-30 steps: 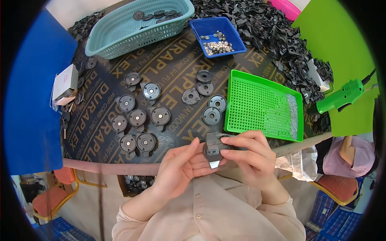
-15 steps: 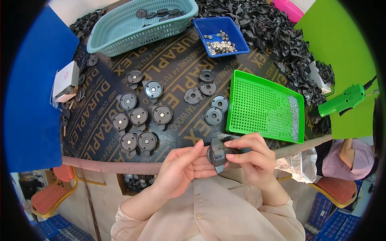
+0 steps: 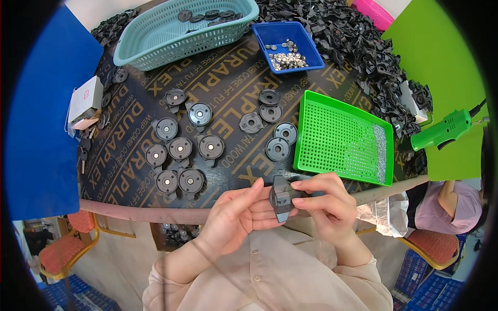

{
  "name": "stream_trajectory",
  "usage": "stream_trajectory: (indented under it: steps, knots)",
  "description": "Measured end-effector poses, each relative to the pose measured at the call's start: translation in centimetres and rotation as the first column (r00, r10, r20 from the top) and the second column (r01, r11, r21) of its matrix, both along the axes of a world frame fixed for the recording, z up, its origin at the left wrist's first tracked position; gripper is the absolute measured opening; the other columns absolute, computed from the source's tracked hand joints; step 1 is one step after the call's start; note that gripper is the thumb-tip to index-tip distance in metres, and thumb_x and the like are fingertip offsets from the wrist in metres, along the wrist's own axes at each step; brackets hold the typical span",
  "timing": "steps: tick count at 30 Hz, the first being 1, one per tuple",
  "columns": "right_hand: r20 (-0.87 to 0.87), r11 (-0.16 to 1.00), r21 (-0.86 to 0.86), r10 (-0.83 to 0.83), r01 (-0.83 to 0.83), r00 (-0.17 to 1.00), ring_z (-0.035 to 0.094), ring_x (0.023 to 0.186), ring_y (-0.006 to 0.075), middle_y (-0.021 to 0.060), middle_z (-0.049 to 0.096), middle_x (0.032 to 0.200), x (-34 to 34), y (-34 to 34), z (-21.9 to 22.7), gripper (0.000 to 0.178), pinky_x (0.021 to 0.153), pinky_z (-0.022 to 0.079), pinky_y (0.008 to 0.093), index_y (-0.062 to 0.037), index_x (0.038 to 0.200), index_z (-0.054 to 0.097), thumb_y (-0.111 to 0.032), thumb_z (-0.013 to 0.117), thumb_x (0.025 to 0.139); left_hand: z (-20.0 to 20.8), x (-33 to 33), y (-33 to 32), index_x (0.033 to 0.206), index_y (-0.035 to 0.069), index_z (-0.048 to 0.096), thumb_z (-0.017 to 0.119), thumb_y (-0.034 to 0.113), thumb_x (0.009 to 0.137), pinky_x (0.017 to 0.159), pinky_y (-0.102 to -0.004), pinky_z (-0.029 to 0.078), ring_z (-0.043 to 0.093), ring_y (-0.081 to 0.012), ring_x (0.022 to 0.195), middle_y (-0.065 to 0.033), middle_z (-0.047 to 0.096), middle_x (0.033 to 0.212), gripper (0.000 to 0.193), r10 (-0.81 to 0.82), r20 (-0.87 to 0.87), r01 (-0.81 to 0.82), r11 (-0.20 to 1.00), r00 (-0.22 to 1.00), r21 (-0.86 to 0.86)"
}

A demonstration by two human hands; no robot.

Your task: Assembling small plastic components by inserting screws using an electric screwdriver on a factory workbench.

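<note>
At the table's near edge I hold a dark plastic part (image 3: 280, 199) with a round disc and pointed wing-like tabs, turned edge-on. My right hand (image 3: 328, 202) has it pinched between thumb and fingers from the right. My left hand (image 3: 236, 215) lies palm up, thumb apart, its stretched fingers behind and touching the part. Left of my hands are several round black assemblies (image 3: 180, 149) with silver centres. Several loose black discs with centre holes (image 3: 278, 149) lie beyond the part, beside a green perforated tray (image 3: 332, 140) holding small silver screws (image 3: 380, 150).
Farther back stand a teal basket (image 3: 181, 52) with black discs and a blue bin (image 3: 311, 49) with small round metal pieces. Black parts are heaped (image 3: 347, 41) at back right. A green power screwdriver (image 3: 441, 132) is at right, a white box (image 3: 85, 103) at left. Another person's sleeve (image 3: 464, 207) shows.
The view has shifted slightly, moving the table things a little. Both hands keep almost the same pose, with the dark part still in my right fingers.
</note>
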State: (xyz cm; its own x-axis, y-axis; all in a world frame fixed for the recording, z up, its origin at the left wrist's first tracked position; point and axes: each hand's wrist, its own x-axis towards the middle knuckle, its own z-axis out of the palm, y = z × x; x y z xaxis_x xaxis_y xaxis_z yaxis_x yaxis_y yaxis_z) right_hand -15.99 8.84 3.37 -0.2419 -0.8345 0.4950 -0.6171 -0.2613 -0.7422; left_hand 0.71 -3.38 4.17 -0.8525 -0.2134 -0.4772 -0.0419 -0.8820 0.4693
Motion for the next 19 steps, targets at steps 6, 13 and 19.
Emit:
stream_trajectory:
  steps: [6,13,19]
  knots:
    - [-0.032,1.000,-0.005,0.009,-0.009,0.999,0.060,0.082,0.0263,0.0135,0.067,0.098,0.2,-0.1,-0.1,0.025,0.071,0.048,0.0340,-0.0049,0.083,0.070,0.010,0.064,0.064,0.0,0.3,0.2,0.123,-0.005,0.053,0.047,0.030,0.099,0.087,-0.0315,0.053,0.066,-0.0223,0.100,-0.0148,0.066,0.108,0.043,0.020,0.012,-0.021,1.000,1.000,0.023]
    - [-0.063,0.974,0.031,0.227,-0.225,0.972,0.061,0.090,0.0258,0.0098,0.066,0.100,-0.3,-0.5,1.5,0.025,0.072,0.051,0.0333,-0.0062,0.087,0.070,0.004,0.070,0.065,1.0,1.3,-0.8,0.107,0.000,0.062,0.066,0.006,0.087,0.072,-0.0231,0.049,0.061,-0.0091,0.082,-0.0010,0.063,0.087,0.021,-0.039,0.097,0.070,0.938,0.995,-0.340]
    - [-0.133,0.932,0.357,-0.013,0.060,0.991,0.061,0.099,0.0274,0.0080,0.067,0.103,-8.4,-10.5,6.0,0.025,0.084,0.048,0.0356,-0.0096,0.105,0.067,-0.011,0.069,0.080,3.0,-1.0,-11.5,0.107,0.009,0.069,0.068,0.011,0.085,0.078,-0.0319,0.052,0.064,-0.0254,0.081,-0.0101,0.062,0.104,0.022,0.194,0.055,0.115,-0.310,0.979,-0.944]
